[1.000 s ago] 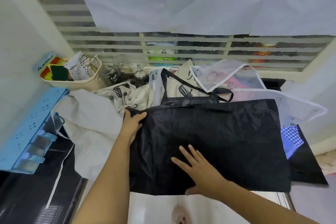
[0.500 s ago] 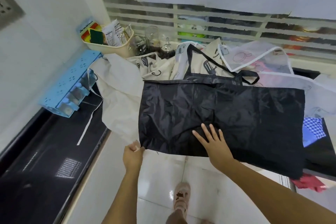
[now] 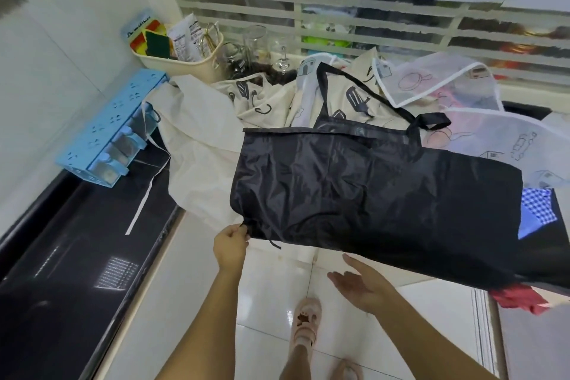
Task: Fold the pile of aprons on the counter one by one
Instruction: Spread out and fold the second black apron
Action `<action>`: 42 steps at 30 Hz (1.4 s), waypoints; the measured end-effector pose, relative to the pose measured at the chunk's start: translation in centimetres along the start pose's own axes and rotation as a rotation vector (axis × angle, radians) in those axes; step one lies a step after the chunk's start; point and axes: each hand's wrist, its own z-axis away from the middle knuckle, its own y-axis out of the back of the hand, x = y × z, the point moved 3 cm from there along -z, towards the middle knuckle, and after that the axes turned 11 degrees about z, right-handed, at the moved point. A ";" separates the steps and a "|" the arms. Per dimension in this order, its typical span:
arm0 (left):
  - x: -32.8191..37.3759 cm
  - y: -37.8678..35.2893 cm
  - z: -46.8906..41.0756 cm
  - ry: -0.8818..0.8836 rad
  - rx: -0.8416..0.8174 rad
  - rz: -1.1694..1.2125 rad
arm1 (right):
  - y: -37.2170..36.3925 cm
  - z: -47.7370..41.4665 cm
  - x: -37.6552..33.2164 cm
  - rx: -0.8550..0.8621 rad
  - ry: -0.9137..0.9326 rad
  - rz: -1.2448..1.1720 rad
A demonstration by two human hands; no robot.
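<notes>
A black apron (image 3: pixel 370 194) lies spread flat over the pile, its near edge hanging past the counter's front. My left hand (image 3: pixel 231 244) pinches the apron's near left corner. My right hand (image 3: pixel 361 284) is off the cloth, below its near edge, palm up with fingers straight and holding nothing. Under the black apron lie a cream apron (image 3: pixel 200 145), a cream printed apron (image 3: pixel 348 95) with dark utensil shapes, and white translucent aprons (image 3: pixel 431 83) with line drawings. A blue checked cloth (image 3: pixel 536 207) shows at the right.
A beige basket (image 3: pixel 185 65) with sponges and packets stands at the back left beside glassware (image 3: pixel 256 46). A blue rack (image 3: pixel 114 126) hangs on the left wall over the black counter (image 3: pixel 77 241). A red cloth (image 3: pixel 521 296) hangs at the right. White floor tiles and my feet are below.
My right hand has lifted off the black apron and drawn back below its edge, turning palm up. My left hand went from the apron's far left edge to pinching its near left corner.
</notes>
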 end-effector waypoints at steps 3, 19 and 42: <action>1.3 0.0 0.9 0.014 -0.091 0.047 | -0.2 -0.5 -0.2 -0.034 0.082 -0.171; 8.3 5.1 0.7 -0.427 -0.249 -0.503 | 2.4 1.6 -3.2 -0.240 0.297 -0.518; 5.8 -19.7 3.9 -0.544 -0.771 -1.315 | 7.3 10.9 -8.3 0.270 0.186 1.119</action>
